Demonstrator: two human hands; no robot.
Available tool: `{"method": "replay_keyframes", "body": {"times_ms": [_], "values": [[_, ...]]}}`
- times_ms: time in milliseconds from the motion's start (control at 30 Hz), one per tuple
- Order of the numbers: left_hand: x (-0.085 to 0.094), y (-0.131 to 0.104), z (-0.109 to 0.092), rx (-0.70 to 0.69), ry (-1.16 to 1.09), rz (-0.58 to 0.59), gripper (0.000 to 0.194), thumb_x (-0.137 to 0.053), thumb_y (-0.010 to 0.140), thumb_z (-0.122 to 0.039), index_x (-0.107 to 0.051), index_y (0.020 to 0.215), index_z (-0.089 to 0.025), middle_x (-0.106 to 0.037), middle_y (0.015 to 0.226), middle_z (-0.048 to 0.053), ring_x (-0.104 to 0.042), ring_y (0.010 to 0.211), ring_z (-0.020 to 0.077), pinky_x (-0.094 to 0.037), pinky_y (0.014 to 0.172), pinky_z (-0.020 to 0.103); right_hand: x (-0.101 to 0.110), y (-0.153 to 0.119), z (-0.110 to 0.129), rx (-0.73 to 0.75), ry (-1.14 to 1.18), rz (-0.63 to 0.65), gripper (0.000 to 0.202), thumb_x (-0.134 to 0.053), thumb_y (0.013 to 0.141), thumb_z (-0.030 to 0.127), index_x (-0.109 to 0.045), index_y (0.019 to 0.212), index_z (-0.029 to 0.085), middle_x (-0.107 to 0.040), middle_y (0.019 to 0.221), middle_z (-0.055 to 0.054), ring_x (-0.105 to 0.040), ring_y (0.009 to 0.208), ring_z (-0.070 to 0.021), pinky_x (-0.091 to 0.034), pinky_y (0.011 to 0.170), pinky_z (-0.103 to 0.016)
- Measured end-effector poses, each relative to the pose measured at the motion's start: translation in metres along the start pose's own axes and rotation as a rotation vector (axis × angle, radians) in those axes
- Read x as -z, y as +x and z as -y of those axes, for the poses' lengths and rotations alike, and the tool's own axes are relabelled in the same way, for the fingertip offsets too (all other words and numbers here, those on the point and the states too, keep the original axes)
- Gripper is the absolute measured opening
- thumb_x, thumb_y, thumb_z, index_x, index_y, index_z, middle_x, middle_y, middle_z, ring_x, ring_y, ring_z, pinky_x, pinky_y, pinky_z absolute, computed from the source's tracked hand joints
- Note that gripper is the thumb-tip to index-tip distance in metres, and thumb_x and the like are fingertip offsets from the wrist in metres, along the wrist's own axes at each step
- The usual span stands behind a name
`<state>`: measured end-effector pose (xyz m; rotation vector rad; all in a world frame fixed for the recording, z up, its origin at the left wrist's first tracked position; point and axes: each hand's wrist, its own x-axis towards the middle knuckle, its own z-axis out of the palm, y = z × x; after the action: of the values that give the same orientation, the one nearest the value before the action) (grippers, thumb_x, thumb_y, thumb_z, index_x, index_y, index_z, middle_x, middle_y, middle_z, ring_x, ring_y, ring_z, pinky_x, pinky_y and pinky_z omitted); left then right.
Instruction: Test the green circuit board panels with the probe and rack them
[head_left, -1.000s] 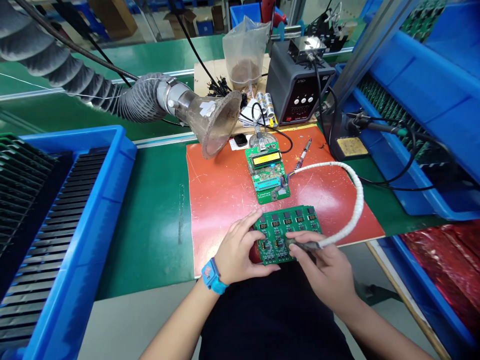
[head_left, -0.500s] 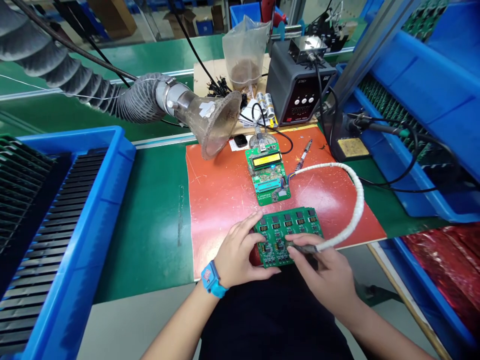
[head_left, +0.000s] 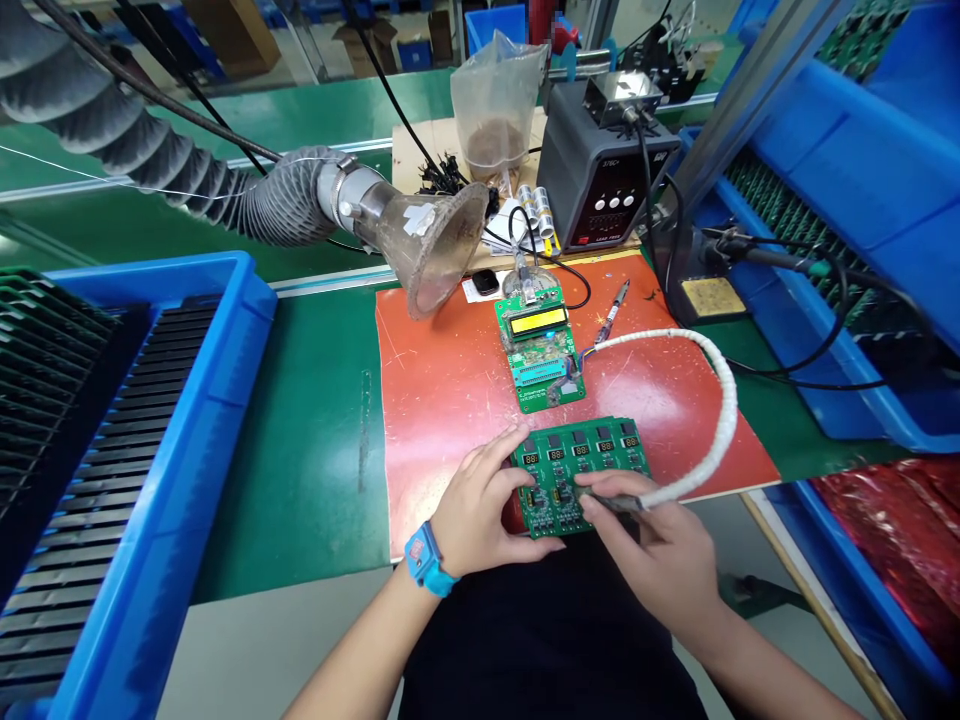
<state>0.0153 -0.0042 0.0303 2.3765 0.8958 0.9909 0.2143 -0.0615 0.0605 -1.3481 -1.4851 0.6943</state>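
Observation:
A green circuit board panel (head_left: 566,480) with a row of small two-digit displays lies at the front edge of the red mat. My left hand (head_left: 491,500) grips its left end, thumb at the near edge and fingers on the far side and top. In my right hand (head_left: 652,540) is a dark probe (head_left: 616,500) on a white-wrapped cable (head_left: 724,420), its tip at the middle of the panel; the exact contact is hidden by my fingers. The cable runs to a green programmer board (head_left: 538,350) with a lit yellow screen, just beyond the panel.
A fume extraction funnel (head_left: 442,250) hangs over the mat's far left. Behind stands a black soldering station (head_left: 607,170); a pen (head_left: 613,312) lies on the red mat (head_left: 442,400). Blue bins (head_left: 247,300) with boards flank both sides. A sponge holder (head_left: 712,298) sits at right.
The whole view has shifted slightly. Both hands, the panel and the probe keep practically the same positions relative to each other.

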Motion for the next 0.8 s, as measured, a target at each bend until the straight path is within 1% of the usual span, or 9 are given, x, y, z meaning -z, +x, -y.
{"method": "replay_keyframes", "body": {"times_ms": [100,167,300,633,700,800], "values": [[0.0004,0.0001,-0.0001,0.004,-0.005,0.003,0.061,-0.078,0.067,-0.055,-0.049,0.108,-0.020,-0.049,0.139,0.022,-0.050,0.128,0.0359,-0.050,0.094,0.052,0.0014,-0.0022,-0.0025,-0.016,0.005,0.012,0.012,-0.062,0.089,0.013,-0.061,0.096,0.023,-0.071,0.097,-0.005,-0.069,0.091,-0.0202,-0.058,0.081,-0.034],[0.0006,0.0002,-0.0001,0.006,-0.011,0.002,0.060,-0.077,0.068,-0.055,-0.050,0.108,-0.021,-0.048,0.140,0.022,-0.051,0.128,0.0358,-0.050,0.094,0.052,0.0017,-0.0032,-0.0041,-0.026,0.016,0.012,0.012,-0.063,0.090,0.014,-0.061,0.097,0.024,-0.071,0.098,-0.005,-0.069,0.091,-0.0207,-0.058,0.083,-0.036],[0.0002,-0.0004,-0.0002,0.012,-0.004,-0.001,0.060,-0.077,0.068,-0.057,-0.050,0.108,-0.021,-0.049,0.139,0.021,-0.052,0.127,0.0363,-0.050,0.092,0.052,0.0017,-0.0034,-0.0059,-0.030,0.042,0.007,0.012,-0.064,0.089,0.014,-0.062,0.097,0.024,-0.071,0.098,-0.005,-0.070,0.091,-0.0215,-0.058,0.084,-0.037],[0.0001,-0.0012,0.0000,0.013,0.007,-0.004,0.060,-0.077,0.067,-0.058,-0.051,0.106,-0.020,-0.050,0.136,0.023,-0.054,0.124,0.0369,-0.053,0.091,0.053,0.0021,-0.0036,-0.0044,-0.034,0.040,0.012,0.013,-0.064,0.089,0.015,-0.062,0.098,0.025,-0.071,0.098,-0.004,-0.069,0.092,-0.0204,-0.059,0.084,-0.035],[-0.0001,-0.0016,0.0007,0.007,0.005,-0.006,0.061,-0.076,0.068,-0.058,-0.051,0.108,-0.020,-0.049,0.138,0.022,-0.053,0.126,0.0368,-0.052,0.092,0.053,0.0021,-0.0036,-0.0043,-0.034,0.038,0.012,0.013,-0.063,0.089,0.015,-0.062,0.098,0.025,-0.071,0.097,-0.004,-0.069,0.092,-0.0204,-0.059,0.084,-0.036],[-0.0007,-0.0026,0.0023,-0.050,0.028,-0.008,0.064,-0.076,0.070,-0.058,-0.052,0.118,-0.022,-0.043,0.144,0.020,-0.049,0.130,0.0365,-0.052,0.094,0.053,0.0018,-0.0034,-0.0050,-0.034,0.037,0.014,0.014,-0.063,0.089,0.014,-0.062,0.098,0.025,-0.070,0.098,-0.004,-0.069,0.093,-0.0207,-0.059,0.083,-0.035]]}}
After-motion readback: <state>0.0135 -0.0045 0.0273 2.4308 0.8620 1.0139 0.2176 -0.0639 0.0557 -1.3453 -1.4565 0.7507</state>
